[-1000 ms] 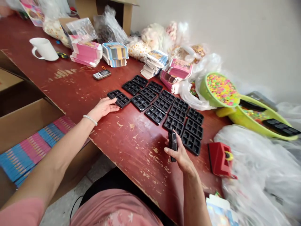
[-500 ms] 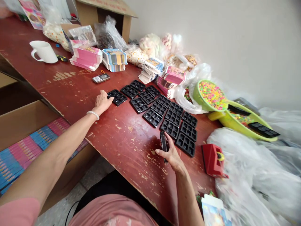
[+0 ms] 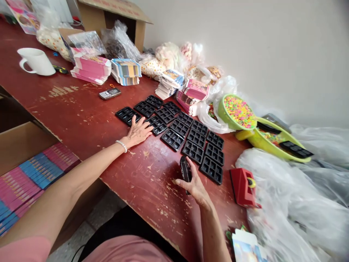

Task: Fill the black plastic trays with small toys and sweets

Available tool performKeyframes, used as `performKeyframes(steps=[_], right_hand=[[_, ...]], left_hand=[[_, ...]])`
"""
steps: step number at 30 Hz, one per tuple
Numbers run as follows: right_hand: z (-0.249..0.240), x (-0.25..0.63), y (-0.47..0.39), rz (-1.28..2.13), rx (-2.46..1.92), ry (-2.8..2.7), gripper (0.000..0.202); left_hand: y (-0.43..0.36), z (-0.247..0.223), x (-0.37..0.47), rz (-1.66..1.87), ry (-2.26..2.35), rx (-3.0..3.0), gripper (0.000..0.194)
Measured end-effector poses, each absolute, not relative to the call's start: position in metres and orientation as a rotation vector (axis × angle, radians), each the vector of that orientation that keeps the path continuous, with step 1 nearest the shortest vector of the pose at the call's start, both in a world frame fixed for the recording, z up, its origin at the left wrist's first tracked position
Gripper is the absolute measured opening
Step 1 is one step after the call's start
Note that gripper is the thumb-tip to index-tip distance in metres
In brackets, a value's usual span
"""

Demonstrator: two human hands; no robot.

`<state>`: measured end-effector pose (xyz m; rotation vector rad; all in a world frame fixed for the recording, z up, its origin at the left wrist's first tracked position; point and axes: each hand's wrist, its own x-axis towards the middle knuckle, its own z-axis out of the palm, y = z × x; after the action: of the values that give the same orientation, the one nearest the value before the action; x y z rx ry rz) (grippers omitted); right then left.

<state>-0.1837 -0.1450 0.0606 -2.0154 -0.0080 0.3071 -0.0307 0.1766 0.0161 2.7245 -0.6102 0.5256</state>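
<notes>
Several black plastic trays (image 3: 172,139) with small square compartments lie in slanting rows on the red table. My left hand (image 3: 139,131), fingers stretched out, rests over the left end of the rows, its fingertips at one tray (image 3: 157,125). Just beyond it lies the leftmost tray (image 3: 128,115). My right hand (image 3: 195,182) is closed around a stack of black trays (image 3: 185,170), held edge-up near the front of the rows. How many trays are in that stack I cannot tell.
Stacked pink cartons (image 3: 91,67), blue cartons (image 3: 126,71) and a mobile phone (image 3: 109,93) stand behind the trays. A white mug (image 3: 38,62) is far left. On the right are a green bowl of colourful bits (image 3: 240,112), a red tape dispenser (image 3: 242,187) and plastic bags (image 3: 269,178).
My left hand has left the leftmost tray and moved right, its fingers spreading over the neighbouring tray. My right hand still holds the stack. The whole view has shifted slightly.
</notes>
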Motion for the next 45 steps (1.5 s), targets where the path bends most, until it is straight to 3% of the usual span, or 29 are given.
performKeyframes(steps=[4, 9, 18, 24, 28, 30, 37, 41, 45], right_hand=[[0.057, -0.183, -0.145, 0.301, -2.033, -0.028, 0.120], [0.054, -0.184, -0.144, 0.295, -2.055, -0.044, 0.121], [0.056, -0.185, -0.141, 0.315, -2.051, -0.025, 0.123], [0.061, -0.188, -0.122, 0.298, -2.038, 0.039, 0.120], [0.057, -0.193, -0.075, 0.218, -2.161, -0.033, 0.116], [0.056, -0.196, -0.051, 0.206, -2.248, -0.077, 0.115], [0.070, -0.201, -0.018, 0.055, -2.570, -0.293, 0.120], [0.079, -0.198, -0.022, 0.233, -2.230, -0.376, 0.133], [0.081, -0.187, -0.053, 0.466, -1.583, -0.251, 0.110]], left_hand=[[0.184, 0.021, -0.038, 0.542, -0.483, 2.724, 0.038], [0.227, 0.014, -0.044, 0.462, -0.080, 2.762, 0.058], [0.236, 0.013, -0.020, 0.229, -0.144, 2.720, 0.065], [0.213, 0.042, -0.073, 0.316, -0.238, 2.494, 0.047], [0.170, 0.061, -0.160, -0.130, -0.450, 1.953, 0.030], [0.150, 0.061, -0.193, -0.307, -0.356, 1.761, 0.030], [0.144, 0.049, -0.212, -0.330, -0.156, 1.541, 0.027], [0.148, 0.058, -0.214, -0.395, -0.066, 1.462, 0.041], [0.161, 0.061, -0.211, -0.283, 0.047, 1.255, 0.036]])
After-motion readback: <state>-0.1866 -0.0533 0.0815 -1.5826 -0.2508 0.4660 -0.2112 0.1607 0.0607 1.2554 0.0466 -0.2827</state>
